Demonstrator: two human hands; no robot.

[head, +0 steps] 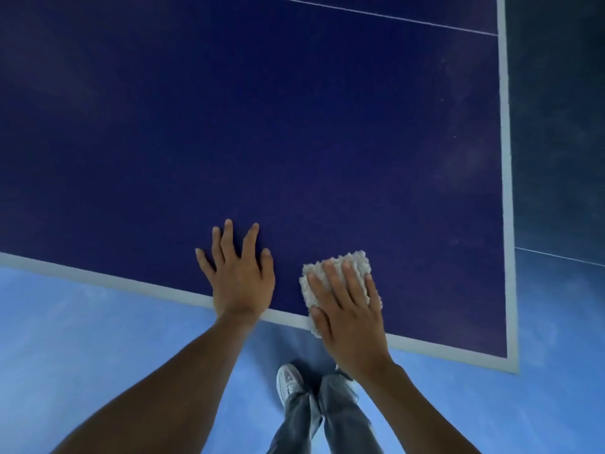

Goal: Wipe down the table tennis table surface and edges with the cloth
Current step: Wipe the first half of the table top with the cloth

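The dark blue table tennis table (294, 132) fills most of the view, with a white border along its near edge and its right edge. A folded, fluffy off-white cloth (352, 262) lies at the near edge, partly over the white line. My right hand (347, 309) presses flat on top of the cloth, fingers spread over it. My left hand (237, 273) rests flat on the bare table just left of the cloth, fingers apart, holding nothing.
The table's near right corner (512, 367) is to the right of my hands. A thin white centre line (393, 16) crosses the table at the far top. Light blue floor (98, 322) lies below the edge, with my jeans and white shoe (288, 381) under it.
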